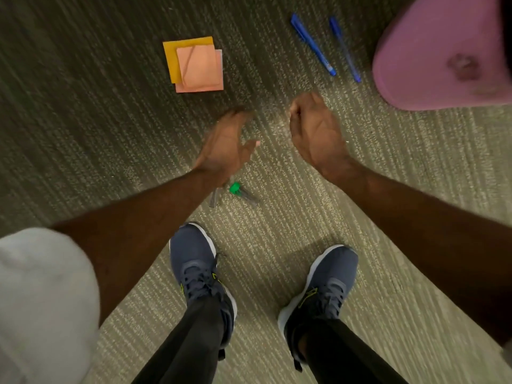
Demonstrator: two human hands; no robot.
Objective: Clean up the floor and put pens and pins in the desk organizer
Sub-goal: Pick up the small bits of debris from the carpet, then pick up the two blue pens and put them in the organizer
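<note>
Two blue pens [313,44] [344,48] on the carpet [83,134] near the far edge, side by side, not touching. Probably light, stiff and smooth; best pinched around the middle. Just beside, to the right, a pink stool [432,51]. Far left of the pens, a pile of orange sticky notes [198,66], thin and bendy, likely easy to crumple. Nearer the blue shoes [199,273], a little clear tube with a green cap [241,192], contents too small to tell. Left hand [225,145] open and empty, blurry. Right hand [315,128] curled loosely, holding nothing visible. No desk organizer in view.
</note>
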